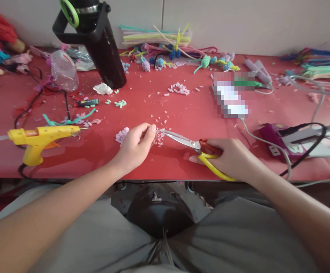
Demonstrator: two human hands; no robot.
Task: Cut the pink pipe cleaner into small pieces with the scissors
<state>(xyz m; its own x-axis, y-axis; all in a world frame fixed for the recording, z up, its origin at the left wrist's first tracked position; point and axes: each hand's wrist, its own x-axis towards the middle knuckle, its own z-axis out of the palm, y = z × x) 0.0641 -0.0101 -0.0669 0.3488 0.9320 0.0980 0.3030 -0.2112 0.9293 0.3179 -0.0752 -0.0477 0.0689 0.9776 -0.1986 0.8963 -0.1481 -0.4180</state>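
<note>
My right hand (234,157) grips a pair of scissors (182,139) with one red and one yellow handle, the blades pointing left and looking nearly closed. Close to the blade tips, my left hand (139,146) is pinched, thumb against fingertips; what it holds is too small or hidden to make out. Beside that hand lies a heap of short pale-pink pieces (122,135). Tiny pink clippings (159,139) are scattered under the blade tips. Farther back on the red tabletop (148,167) rests a loose pile of cut lilac pieces (179,89).
A yellow hot glue gun (40,138) lies at the left. Behind it stand a black tumbler (105,49) and a clear plastic cup (65,72). Bundled pipe cleaners (156,36) line the wall. On the right are a purple box (281,142), cables and a blurred-out device (230,99).
</note>
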